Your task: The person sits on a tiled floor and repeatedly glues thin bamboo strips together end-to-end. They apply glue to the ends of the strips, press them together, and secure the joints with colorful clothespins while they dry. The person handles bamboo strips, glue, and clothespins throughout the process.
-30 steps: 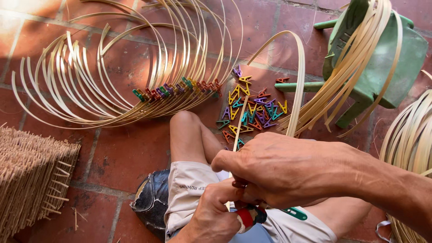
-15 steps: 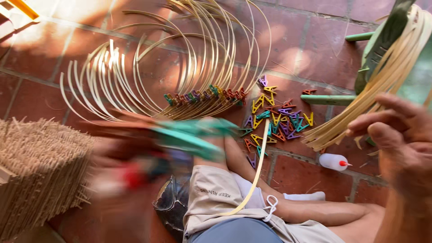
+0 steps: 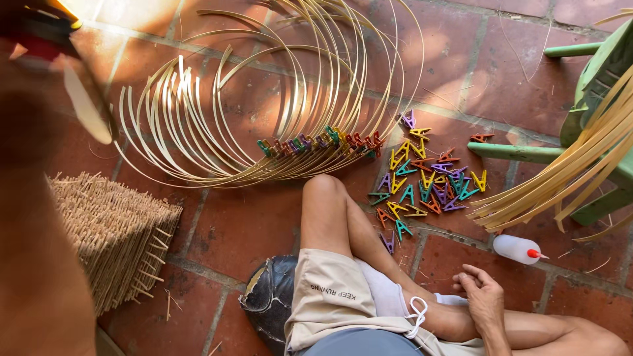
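My right hand [image 3: 484, 296] rests open on my shin and holds nothing. My left arm is a big blur along the left edge. My left hand [image 3: 30, 112] is raised at the top left, apparently closed on a blurred tool [image 3: 46, 29] with a dark, red and yellow handle and a pale blade. A white glue bottle [image 3: 517, 249] with a red tip lies on the floor just beyond my right hand. Loose coloured clothespins [image 3: 428, 184] lie scattered by my knee. A fan of thin bamboo hoops [image 3: 297, 99] lies further out, with clothespins [image 3: 316, 142] clipped along its near edge.
A woven bamboo piece [image 3: 112, 237] with upright ends sits at the left. A green chair [image 3: 593, 86] at the right carries a bundle of long bamboo strips [image 3: 567, 178]. A black round seat [image 3: 270, 300] is under my thigh. The floor is red brick tile [image 3: 514, 72].
My hands have parted. The left hand swung left and up with the tool. The right hand let go of the strip and dropped onto my shin. The view shifted left.
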